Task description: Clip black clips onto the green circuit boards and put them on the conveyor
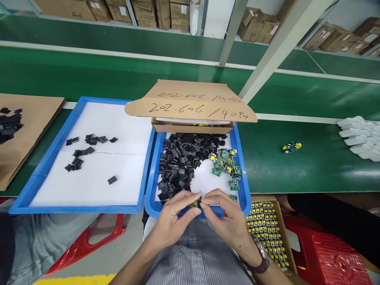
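Note:
Between the fingertips of both hands is a small green circuit board with a yellow part, partly hidden by the fingers. My left hand pinches it from the left, thumb and forefinger around it. My right hand closes on its right side; a watch sits on that wrist. Both hands are over the near edge of a blue tray. Many small black plastic pieces fill the tray's left and back. Several green circuit boards with yellow parts lie along its right side.
A cardboard box with a handwritten flap stands at the tray's back. On the left is a larger blue tray with scattered black pieces. A carton of yellow-topped parts sits low right. White trays and two loose parts lie right.

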### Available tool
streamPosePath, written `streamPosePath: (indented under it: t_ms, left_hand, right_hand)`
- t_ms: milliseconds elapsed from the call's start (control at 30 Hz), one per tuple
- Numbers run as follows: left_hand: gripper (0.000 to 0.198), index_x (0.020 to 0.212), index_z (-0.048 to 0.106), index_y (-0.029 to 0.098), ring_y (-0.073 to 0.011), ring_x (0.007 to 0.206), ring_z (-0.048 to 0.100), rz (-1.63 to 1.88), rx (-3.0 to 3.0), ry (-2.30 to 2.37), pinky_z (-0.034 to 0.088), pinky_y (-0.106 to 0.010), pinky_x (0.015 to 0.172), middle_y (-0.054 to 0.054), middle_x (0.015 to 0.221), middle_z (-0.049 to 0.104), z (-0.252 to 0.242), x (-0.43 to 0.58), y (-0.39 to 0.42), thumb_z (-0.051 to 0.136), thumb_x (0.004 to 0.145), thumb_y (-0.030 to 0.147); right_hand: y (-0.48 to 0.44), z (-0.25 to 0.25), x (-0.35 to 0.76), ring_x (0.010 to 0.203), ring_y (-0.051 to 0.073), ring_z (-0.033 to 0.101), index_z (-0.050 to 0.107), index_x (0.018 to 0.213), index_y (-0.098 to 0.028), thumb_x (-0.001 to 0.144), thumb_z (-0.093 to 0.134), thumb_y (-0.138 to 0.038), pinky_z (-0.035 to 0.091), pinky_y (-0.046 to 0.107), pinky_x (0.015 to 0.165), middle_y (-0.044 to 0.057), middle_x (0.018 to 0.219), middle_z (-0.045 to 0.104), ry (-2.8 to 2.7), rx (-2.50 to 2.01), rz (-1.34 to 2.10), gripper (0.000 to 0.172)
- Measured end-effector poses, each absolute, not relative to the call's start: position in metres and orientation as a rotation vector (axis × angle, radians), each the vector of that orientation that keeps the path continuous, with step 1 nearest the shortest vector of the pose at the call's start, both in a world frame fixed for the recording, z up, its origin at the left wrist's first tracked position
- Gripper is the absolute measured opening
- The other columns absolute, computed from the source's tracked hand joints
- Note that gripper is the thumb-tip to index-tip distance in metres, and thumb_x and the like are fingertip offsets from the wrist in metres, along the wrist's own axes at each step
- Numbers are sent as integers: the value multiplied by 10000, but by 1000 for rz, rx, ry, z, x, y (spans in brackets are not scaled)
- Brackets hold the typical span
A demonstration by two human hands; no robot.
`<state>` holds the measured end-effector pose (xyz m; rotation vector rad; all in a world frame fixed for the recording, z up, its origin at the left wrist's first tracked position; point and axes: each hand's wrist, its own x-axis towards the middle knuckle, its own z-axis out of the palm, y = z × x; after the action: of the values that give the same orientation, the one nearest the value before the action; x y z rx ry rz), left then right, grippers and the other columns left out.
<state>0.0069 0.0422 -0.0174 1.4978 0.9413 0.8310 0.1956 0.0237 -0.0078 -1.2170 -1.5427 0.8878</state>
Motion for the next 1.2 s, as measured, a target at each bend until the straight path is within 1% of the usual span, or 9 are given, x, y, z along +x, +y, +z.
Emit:
streamPosePath:
  t_ms: [100,200,333,433,600,733,867,1033,1200]
  left_hand:
    - [425,1384,636,340,-171,1030,667,851,1514,998,551,-307,915,-49,1120,681,-22,10,40,637,983,202]
    - [436,1403,618,349,-171,1025,675,838,1503,994,562,-312,918,-48,1126,684,-23,12,37,632,987,219]
    - [501,1451,567,364,-219,1177,657,797,1428,957,577,-339,967,-74,1311,637,-19,13,33,656,971,249]
    - [466,1417,603,372,-239,1274,618,819,1368,985,577,-341,1002,-68,1403,597,-18,16,30,652,972,243]
    - [376,1284,698,343,-211,1157,695,908,1199,1038,593,-346,1003,-43,1283,699,-20,24,26,718,927,226]
    - [339,1218,740,324,-218,1180,692,974,1191,1040,596,-349,1010,-48,1257,728,-22,26,25,747,900,207]
    - [361,1217,746,320,-233,1220,678,996,1250,1020,594,-375,1022,-63,1283,727,-24,24,23,749,891,165]
    - [426,1240,731,343,-199,1213,680,1027,1380,1019,579,-349,1046,-40,1271,736,-24,23,23,751,880,117]
    - [445,1273,707,342,-191,1188,684,1021,1490,1030,574,-353,1049,-37,1269,726,-23,23,25,737,893,114]
  right_hand:
    - [22,-15,192,822,171,689,718,954,-231,919,647,-83,548,307,736,27,880,714,-1443,-1279,927,168]
    - [22,-18,192,810,172,689,720,920,-227,898,680,-108,553,298,728,25,865,711,-1283,-1286,1068,128]
    - [23,-15,196,808,164,671,732,922,-229,888,704,-120,543,291,737,22,861,700,-1204,-1254,1162,118]
    - [21,-13,198,803,160,660,738,922,-235,892,708,-127,530,291,734,16,846,690,-1211,-1248,1152,116]
    - [19,-12,200,797,168,661,741,931,-229,892,718,-154,533,306,733,24,853,696,-1226,-1270,1173,87]
    - [21,-8,203,796,169,666,736,907,-222,885,718,-161,535,309,740,24,857,707,-1239,-1287,1218,67]
    - [25,-5,205,770,160,651,717,851,-217,875,701,-140,521,296,716,12,826,696,-1243,-1299,1276,82]
    - [26,-4,204,753,156,639,699,836,-219,854,687,-109,516,290,697,-1,815,682,-1231,-1292,1317,112]
    - [28,-4,208,800,157,665,733,860,-228,871,696,-119,528,299,754,3,840,703,-1277,-1267,1304,116]
